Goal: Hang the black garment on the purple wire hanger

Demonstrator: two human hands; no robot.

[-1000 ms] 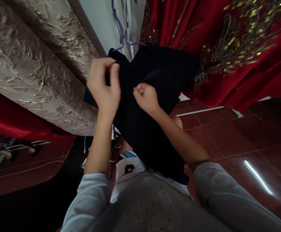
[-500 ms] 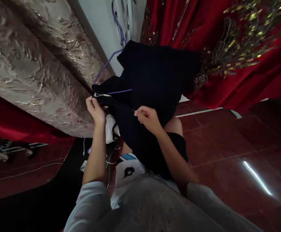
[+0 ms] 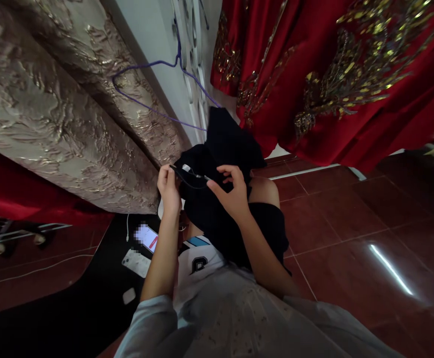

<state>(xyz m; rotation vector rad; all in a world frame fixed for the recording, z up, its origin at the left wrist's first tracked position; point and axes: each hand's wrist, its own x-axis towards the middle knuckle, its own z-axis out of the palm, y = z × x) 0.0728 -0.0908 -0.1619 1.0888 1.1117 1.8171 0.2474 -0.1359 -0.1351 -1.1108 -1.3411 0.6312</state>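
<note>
A dark navy garment (image 3: 233, 144) lies bunched over my lap, its upper part still around the right arm of a purple wire hanger (image 3: 145, 64). The hanger's left side is bare and its top reaches up to a white scrolled rack. My left hand (image 3: 170, 191) is closed, pinching the garment's neckline at its left edge. Opposite it, my right hand (image 3: 231, 191) has thumb and fingers apart, with the thumb tip by the neckline's right end. Between the hands the opening shows a small white label (image 3: 187, 168).
Beige textured fabric (image 3: 71, 114) hangs close on the left, and red cloth with gold sequins (image 3: 336, 99) hangs on the right. On a black surface (image 3: 101, 293) at lower left lie a lit phone (image 3: 149, 238), a white phone (image 3: 136, 262) and a small white case (image 3: 129, 296).
The garment has come down toward me and off the hanger's left side, now exposed. My left hand moved right and closer to me. My right hand's fingers have spread from a pinch.
</note>
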